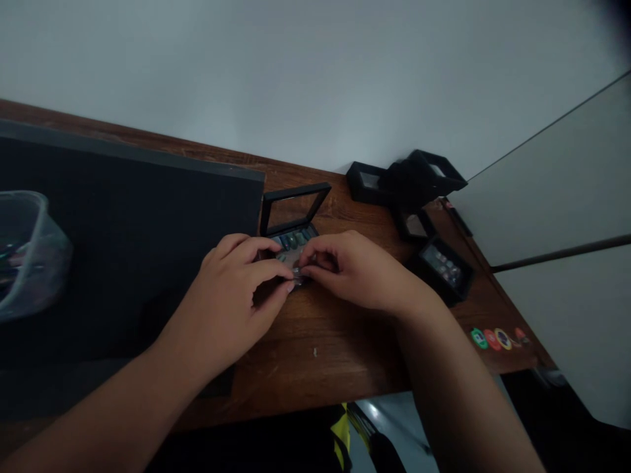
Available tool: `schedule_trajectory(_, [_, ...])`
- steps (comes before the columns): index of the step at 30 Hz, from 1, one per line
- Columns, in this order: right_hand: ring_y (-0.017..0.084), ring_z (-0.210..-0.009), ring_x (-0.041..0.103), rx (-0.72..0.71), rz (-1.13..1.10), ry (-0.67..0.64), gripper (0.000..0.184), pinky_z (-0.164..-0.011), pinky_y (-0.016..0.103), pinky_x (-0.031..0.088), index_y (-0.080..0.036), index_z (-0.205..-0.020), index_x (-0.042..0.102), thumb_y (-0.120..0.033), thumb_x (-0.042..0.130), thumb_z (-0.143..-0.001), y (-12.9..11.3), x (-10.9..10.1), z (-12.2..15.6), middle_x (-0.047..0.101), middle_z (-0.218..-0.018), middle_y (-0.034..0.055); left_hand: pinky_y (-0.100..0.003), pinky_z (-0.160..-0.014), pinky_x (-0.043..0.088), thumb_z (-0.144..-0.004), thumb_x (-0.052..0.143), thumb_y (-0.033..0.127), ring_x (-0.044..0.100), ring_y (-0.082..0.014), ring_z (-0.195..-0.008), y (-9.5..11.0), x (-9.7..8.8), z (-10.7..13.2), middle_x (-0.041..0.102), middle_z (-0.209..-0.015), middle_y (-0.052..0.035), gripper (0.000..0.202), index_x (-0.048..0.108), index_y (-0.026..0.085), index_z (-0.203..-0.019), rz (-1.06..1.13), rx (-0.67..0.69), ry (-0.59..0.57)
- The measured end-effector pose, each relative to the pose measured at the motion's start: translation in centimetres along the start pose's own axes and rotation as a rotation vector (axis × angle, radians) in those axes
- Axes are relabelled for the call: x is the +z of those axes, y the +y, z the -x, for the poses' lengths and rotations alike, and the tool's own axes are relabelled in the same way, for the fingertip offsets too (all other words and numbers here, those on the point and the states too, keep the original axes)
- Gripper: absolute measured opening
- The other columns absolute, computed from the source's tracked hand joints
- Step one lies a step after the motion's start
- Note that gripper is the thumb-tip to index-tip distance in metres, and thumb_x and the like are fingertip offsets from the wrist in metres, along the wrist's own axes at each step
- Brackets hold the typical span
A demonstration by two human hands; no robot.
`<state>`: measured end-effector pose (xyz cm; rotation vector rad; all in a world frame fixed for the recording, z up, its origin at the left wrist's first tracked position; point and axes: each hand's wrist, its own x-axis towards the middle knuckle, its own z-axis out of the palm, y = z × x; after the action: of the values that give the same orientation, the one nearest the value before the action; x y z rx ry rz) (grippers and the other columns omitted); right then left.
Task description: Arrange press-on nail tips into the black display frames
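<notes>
A small black box (315, 229) stands on the wooden table, its windowed lid (296, 191) raised at the back. Dark, glossy stone-like pieces (297, 238) lie in a row inside it. Over the front of the box, my left hand (241, 282) has thumb and forefinger closed at a small clear, shiny piece (297, 276). My right hand (357, 269) meets it from the other side, thumb and fingertips pinched at the same piece. What exactly this piece is I cannot make out. Both hands cover part of the box.
Left of the box lies a black mat (148, 197) with a clear plastic tub (54, 263) of small items. Several black boxes (367, 184) are at the back right; one windowed box (446, 266) holds shiny pieces. Coloured round tokens (493, 339) sit near the right edge.
</notes>
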<state>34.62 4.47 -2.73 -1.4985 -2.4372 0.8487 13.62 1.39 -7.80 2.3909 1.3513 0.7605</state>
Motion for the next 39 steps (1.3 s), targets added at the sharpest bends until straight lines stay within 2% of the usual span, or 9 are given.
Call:
schedule_trajectory(15, [0.014, -0.069, 0.053, -0.056, 0.190, 0.200, 0.010, -0.062, 0.026, 0.028, -0.023, -0.096, 0.067, -0.019, 0.058, -0.092, 0.0, 0.5, -0.2, 0.067, -0.081, -0.0010, -0.052, -0.096, 0.050, -0.091, 0.059, 0.029, 0.054, -0.0300, -0.112, 0.1, 0.1, -0.6, 0.068, -0.112, -0.0074, 0.014, 0.071, 0.023, -0.092, -0.041, -0.010, 0.038])
schedule_trajectory(20, [0.017, -0.086, 0.058, -0.160, 0.223, 0.233, 0.013, -0.069, 0.027, 0.035, -0.022, -0.095, 0.067, -0.015, 0.056, -0.092, 0.2, 1.2, -0.6, 0.067, -0.096, 0.0014, -0.051, -0.097, 0.049, -0.091, 0.060, 0.031, 0.055, -0.0289, -0.109, 0.0, 0.3, -0.7, 0.070, -0.110, -0.0065, 0.016, 0.073, 0.022, -0.093, -0.045, -0.008, 0.051])
schedule_trajectory(24, [0.020, -0.094, 0.055, -0.212, 0.266, 0.275, 0.011, -0.080, 0.030, 0.037, -0.020, -0.094, 0.064, -0.017, 0.053, -0.095, 0.2, 1.3, -0.7, 0.067, -0.101, 0.0046, -0.050, -0.097, 0.049, -0.091, 0.060, 0.032, 0.056, -0.0282, -0.108, 0.0, 0.4, -0.7, 0.073, -0.109, -0.0058, 0.017, 0.074, 0.022, -0.095, -0.058, -0.010, 0.048])
schedule_trajectory(26, [0.021, -0.092, 0.053, -0.218, 0.259, 0.303, 0.009, -0.081, 0.031, 0.037, -0.019, -0.094, 0.062, -0.019, 0.053, -0.097, 0.1, 1.1, -0.6, 0.068, -0.098, 0.0051, -0.050, -0.096, 0.050, -0.092, 0.060, 0.032, 0.057, -0.0279, -0.107, 0.0, 0.3, -0.6, 0.073, -0.109, -0.0053, 0.018, 0.075, 0.023, -0.096, -0.055, -0.008, 0.040])
schedule_trajectory(33, [0.015, -0.071, 0.052, -0.150, 0.150, 0.338, 0.008, -0.066, 0.026, 0.033, -0.018, -0.094, 0.060, -0.013, 0.054, -0.092, 0.2, 0.0, -0.1, 0.064, -0.082, 0.0009, -0.044, -0.090, 0.050, -0.090, 0.062, 0.031, 0.057, -0.0268, -0.103, -0.4, 0.1, -0.5, 0.073, -0.102, -0.0042, 0.014, 0.072, 0.022, -0.095, -0.021, 0.023, 0.062])
schedule_trajectory(39, [0.015, -0.071, 0.058, -0.133, 0.146, 0.320, 0.014, -0.065, 0.025, 0.036, -0.017, -0.100, 0.067, -0.013, 0.058, -0.090, 0.3, 0.1, 0.0, 0.069, -0.080, 0.0007, -0.042, -0.090, 0.051, -0.089, 0.063, 0.029, 0.057, -0.0259, -0.105, -0.5, 0.1, -0.4, 0.070, -0.103, -0.0038, 0.019, 0.064, 0.023, -0.106, 0.042, -0.048, 0.060])
